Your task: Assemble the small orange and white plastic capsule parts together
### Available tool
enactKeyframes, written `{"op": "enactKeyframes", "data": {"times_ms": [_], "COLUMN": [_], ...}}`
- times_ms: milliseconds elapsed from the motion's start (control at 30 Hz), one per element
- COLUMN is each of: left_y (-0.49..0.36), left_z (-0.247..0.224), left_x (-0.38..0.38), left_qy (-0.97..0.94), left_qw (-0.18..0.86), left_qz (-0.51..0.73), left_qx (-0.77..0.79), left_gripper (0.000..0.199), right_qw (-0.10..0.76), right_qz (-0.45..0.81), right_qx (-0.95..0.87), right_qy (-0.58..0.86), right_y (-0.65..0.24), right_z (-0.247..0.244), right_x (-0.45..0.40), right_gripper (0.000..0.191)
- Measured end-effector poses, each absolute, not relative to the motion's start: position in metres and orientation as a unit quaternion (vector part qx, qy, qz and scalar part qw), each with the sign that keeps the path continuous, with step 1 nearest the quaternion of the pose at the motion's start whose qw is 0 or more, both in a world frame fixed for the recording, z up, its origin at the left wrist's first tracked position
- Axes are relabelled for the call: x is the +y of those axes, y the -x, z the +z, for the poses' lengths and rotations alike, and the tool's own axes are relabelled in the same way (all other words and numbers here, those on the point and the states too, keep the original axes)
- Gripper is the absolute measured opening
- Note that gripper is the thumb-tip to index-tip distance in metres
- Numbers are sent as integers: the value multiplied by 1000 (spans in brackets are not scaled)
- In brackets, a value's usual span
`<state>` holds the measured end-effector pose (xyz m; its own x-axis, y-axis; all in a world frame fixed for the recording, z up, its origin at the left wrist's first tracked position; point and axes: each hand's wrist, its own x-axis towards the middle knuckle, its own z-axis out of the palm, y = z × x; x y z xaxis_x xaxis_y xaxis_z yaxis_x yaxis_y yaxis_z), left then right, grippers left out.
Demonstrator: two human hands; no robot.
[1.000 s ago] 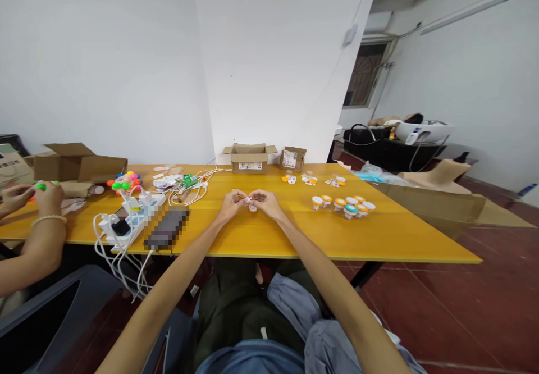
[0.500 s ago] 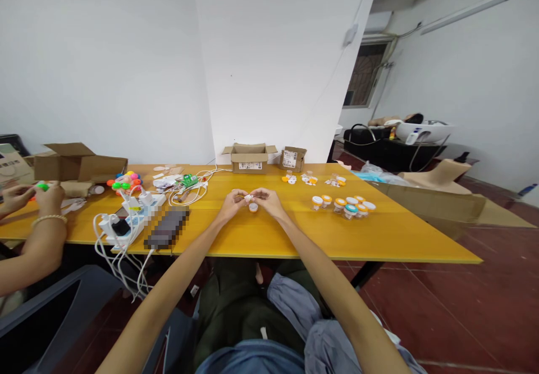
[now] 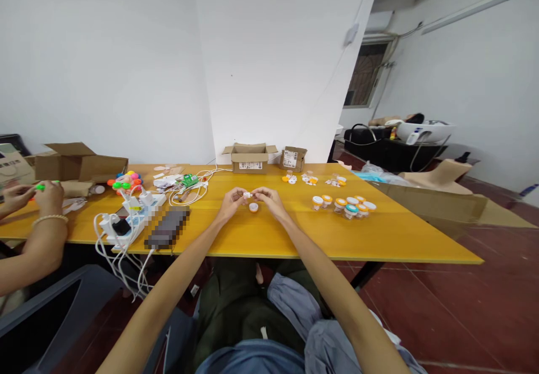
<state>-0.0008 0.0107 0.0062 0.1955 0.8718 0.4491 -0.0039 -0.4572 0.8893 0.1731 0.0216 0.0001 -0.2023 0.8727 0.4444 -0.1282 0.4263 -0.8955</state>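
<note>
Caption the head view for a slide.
Both hands, left hand and right hand, pinch a small white piece above an orange-rimmed cap on the yellow table.

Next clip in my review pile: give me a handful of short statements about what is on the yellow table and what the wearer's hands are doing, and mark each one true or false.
1. The left hand and right hand pinch a small white piece between their fingertips. True.
2. A small orange-rimmed cap lies on the yellow table just below the hands. True.
3. The cluster of small lidded jars stands to the wearer's left, by the power strip. False: it stands to the right of the hands; the power strip is on the left.
4. The open cardboard box at the far edge sits on its side. False: it stands upright with its flaps open.
5. Another person's hands hold something green at the table's left end. True.
</note>
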Motion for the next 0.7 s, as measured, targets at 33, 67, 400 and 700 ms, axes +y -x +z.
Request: {"op": "enactKeyframes", "data": {"times_ms": [33, 67, 400, 700], "left_y": [1, 1, 0, 1], "left_z": [6, 6, 5, 6], "left_x": [11, 11, 11, 9], "left_qy": [-661, -662, -673, -667], "left_qw": [404, 403, 400, 397], "left_qz": [541, 539, 527, 535], "left_qx": [329, 330, 330, 333], "left_gripper": [37, 36, 32, 31], "right_qw": [559, 559, 549, 529], "right_qz": [447, 445, 427, 421], "right_qx": [-633, -635, -651, -677], "right_qy": [294, 295, 305, 291], "right_y": [-173, -173, -169, -169], "right_z": [0, 1, -3, -7], "right_x": [21, 21, 23, 25], "right_gripper": [18, 20, 34, 32]}}
